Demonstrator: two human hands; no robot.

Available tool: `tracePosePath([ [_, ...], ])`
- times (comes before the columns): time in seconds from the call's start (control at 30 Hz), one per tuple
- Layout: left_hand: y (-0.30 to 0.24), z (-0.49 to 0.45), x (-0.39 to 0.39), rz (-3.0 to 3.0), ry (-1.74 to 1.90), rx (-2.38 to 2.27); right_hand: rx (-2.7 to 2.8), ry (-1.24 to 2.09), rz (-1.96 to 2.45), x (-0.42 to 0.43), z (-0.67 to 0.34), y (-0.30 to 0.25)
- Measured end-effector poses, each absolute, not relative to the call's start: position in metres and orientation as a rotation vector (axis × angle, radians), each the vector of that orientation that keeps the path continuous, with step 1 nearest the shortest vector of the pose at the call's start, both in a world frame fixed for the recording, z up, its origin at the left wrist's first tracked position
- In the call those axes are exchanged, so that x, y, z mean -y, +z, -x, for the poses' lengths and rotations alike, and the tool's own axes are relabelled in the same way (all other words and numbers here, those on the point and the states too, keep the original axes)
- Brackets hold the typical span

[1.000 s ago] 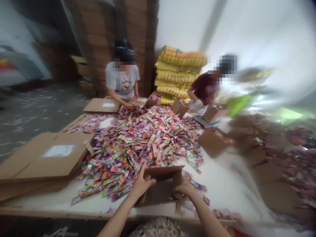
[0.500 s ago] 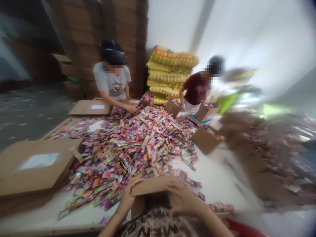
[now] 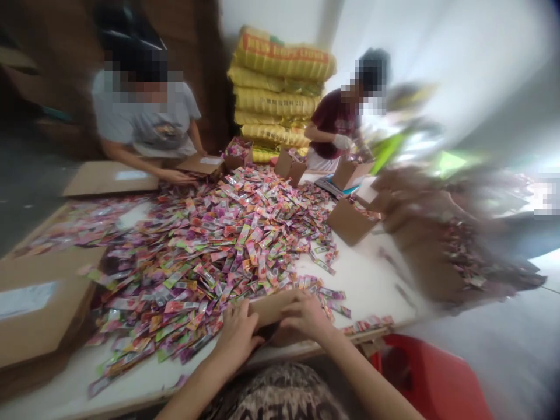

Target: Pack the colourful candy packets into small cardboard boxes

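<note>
Both my hands are on a small brown cardboard box [image 3: 268,308] at the near edge of the white table [image 3: 371,286]. My left hand [image 3: 236,333] grips its left side and my right hand [image 3: 301,318] lies over its top flap, pressing it down. Just beyond the box spreads a large heap of colourful sachets [image 3: 227,239], some touching the box. The box's inside is hidden by my hands.
Flat cardboard cartons [image 3: 37,306] are stacked at the left. Two other people work at the far side with small open boxes [image 3: 350,220]. Yellow sacks [image 3: 275,93] are piled behind them. A red bin [image 3: 433,382] stands at the lower right.
The box has come toward me and its flap has folded down under my hands. My view has shifted right and closer to the table.
</note>
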State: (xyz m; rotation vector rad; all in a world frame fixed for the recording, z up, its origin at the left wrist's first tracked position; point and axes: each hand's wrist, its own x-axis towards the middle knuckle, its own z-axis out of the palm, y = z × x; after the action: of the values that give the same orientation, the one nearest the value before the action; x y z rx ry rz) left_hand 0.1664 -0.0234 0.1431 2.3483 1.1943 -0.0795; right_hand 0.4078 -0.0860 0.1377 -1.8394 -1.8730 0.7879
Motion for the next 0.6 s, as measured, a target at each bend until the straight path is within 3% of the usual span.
tracePosePath([
  [0.17,0.14,-0.147,0.016,-2.154,-0.239,-0.966,1.997,0.822,1.723,0.105,-0.398,0.138],
  [0.43,0.118,-0.151,0.002,-2.308,-0.139,-1.039,1.949,0.748,1.924,0.085,-0.384,0.136],
  [0.6,0.064,-0.135,0.009,-2.5,0.349,-1.039,2.085,0.521,1.833,0.084,-0.365,0.117],
])
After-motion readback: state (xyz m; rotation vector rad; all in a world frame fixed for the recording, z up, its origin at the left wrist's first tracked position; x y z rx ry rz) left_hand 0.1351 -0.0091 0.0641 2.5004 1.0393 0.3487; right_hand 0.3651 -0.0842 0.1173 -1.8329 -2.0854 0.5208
